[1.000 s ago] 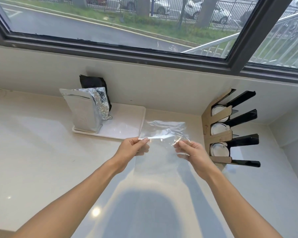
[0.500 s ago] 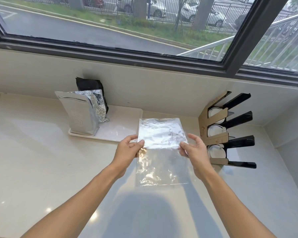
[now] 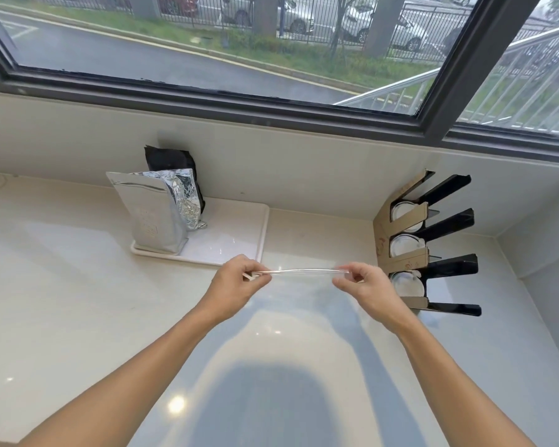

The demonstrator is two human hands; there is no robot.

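Observation:
A clear plastic bag (image 3: pixel 304 271) hangs stretched between my two hands above the pale countertop (image 3: pixel 62 285). I see it almost edge-on, as a thin bright strip, with its faint film below that strip. My left hand (image 3: pixel 236 285) pinches the bag's left end between thumb and fingers. My right hand (image 3: pixel 362 285) pinches the right end the same way. Both hands are level, just in front of the white tray (image 3: pixel 239 243).
On the white tray stand a silver foil pouch (image 3: pixel 152 217), a crumpled foil bag (image 3: pixel 184 201) and a black bag (image 3: pixel 170 159) behind them. A cardboard rack (image 3: pixel 397 227) with black-handled round pieces leans in the right corner. A window runs along the back wall.
Half a second ago the bag faced me as a flat sheet, folded over at its middle. Now it is turned edge-on and pulled taut, with both hands a little farther apart.

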